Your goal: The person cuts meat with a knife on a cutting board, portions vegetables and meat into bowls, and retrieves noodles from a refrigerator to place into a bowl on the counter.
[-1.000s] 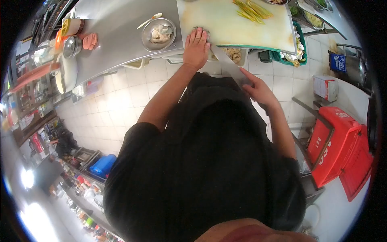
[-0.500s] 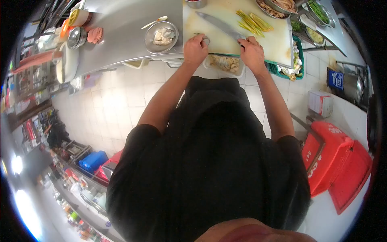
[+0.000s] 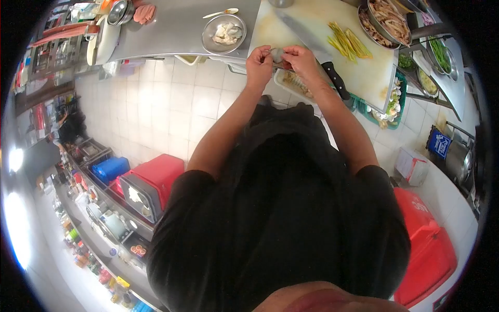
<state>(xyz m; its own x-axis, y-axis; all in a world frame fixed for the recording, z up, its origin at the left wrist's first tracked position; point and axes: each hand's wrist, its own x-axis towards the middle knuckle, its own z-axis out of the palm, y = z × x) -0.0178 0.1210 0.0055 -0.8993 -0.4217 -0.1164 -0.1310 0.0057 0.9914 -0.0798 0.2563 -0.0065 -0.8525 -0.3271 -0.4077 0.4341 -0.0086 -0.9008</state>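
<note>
My left hand [image 3: 259, 63] pinches one side of a small grey, glossy piece that looks like a raw shrimp [image 3: 277, 55], held at the front edge of the cutting board [image 3: 267, 31]. The fingers of my right hand [image 3: 300, 61] close on its other side. Just right of that hand, the black handle of a knife [image 3: 336, 79] juts over the board's edge, its blade lying across the board. Cut green-yellow stalks [image 3: 348, 42] lie beyond the knife. To the left, a metal bowl [image 3: 224, 49] with pale, soft pieces stands on the steel counter, a spoon [image 3: 221, 13] behind it.
Bowls of brown shredded food [image 3: 387, 23] stand at the board's far right. Below the board are a white tub [image 3: 280, 81] and a green crate [image 3: 399, 106] of scraps. Red bins [image 3: 426, 249] stand behind me on the right, another red bin [image 3: 161, 174] on the left.
My right hand has let go of the knife and moved left to the grey piece, beside my left hand. The knife handle now rests past the board's edge. The whole view has shifted.
</note>
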